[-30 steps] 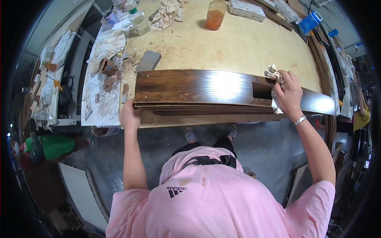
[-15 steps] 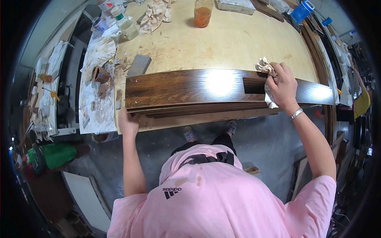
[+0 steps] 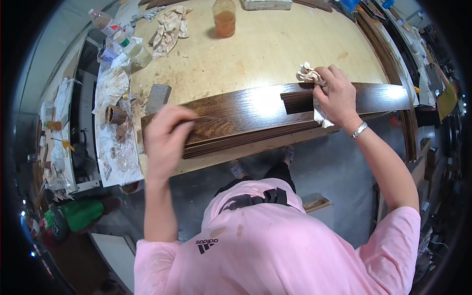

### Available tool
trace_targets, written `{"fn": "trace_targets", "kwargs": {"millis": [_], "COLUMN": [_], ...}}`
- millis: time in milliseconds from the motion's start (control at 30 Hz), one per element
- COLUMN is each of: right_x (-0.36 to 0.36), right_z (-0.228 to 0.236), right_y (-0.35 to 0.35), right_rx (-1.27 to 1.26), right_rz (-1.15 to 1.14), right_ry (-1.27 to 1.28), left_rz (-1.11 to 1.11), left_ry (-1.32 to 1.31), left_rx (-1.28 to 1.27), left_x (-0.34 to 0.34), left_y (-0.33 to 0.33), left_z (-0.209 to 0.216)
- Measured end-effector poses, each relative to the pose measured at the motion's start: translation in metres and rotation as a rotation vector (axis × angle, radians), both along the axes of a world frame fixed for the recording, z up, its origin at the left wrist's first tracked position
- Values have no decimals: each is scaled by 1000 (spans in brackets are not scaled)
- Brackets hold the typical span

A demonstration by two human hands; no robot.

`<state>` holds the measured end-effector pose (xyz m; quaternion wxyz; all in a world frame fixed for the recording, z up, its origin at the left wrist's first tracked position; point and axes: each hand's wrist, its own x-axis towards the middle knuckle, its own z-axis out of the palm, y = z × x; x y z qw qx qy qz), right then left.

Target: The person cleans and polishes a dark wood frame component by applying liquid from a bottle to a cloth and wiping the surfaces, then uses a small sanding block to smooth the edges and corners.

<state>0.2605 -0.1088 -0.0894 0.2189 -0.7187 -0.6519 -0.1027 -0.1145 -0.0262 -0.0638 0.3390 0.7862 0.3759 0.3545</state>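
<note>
A long, dark-stained wooden board (image 3: 221,118) with a rectangular cutout lies across the near side of the workbench, on top of several similar boards. My right hand (image 3: 338,93) is closed around a crumpled off-white rag (image 3: 309,74), held against the board at the right end of the cutout. Over the board's left end hovers my left hand (image 3: 169,132), slightly blurred, fingers bent and the thumb apart from them. Nothing shows between those fingers. Light glares off the board's middle, and my left hand covers part of its left end.
A grey block (image 3: 158,97) sits behind the board's left end. Farther back stand a bottle of orange-brown liquid (image 3: 225,22), a green-capped bottle (image 3: 135,50) and a stained cloth (image 3: 170,30). A brown-stained cup (image 3: 116,114) rests on plastic sheeting at left. Dark strips (image 3: 376,46) line the right edge.
My left hand has lifted from the board's near left corner and moved up over its left end. The right hand still grips the rag by the cutout. The whole view has shifted slightly.
</note>
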Motion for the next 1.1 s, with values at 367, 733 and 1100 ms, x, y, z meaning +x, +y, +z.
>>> {"fn": "trace_targets", "kwargs": {"millis": [367, 733, 1100], "right_x": [3, 5, 7], "right_z": [0, -1, -4], "right_y": [2, 1, 0], "right_rx": [27, 12, -20], "right_rz": [21, 39, 54], "right_ry": [61, 74, 93], "left_rz": [-166, -165, -229], "left_ry": [100, 118, 259], "left_rx": [11, 8, 125], "left_x": [40, 48, 44], "left_y": [2, -5, -27], "left_z": [-21, -16, -15]}}
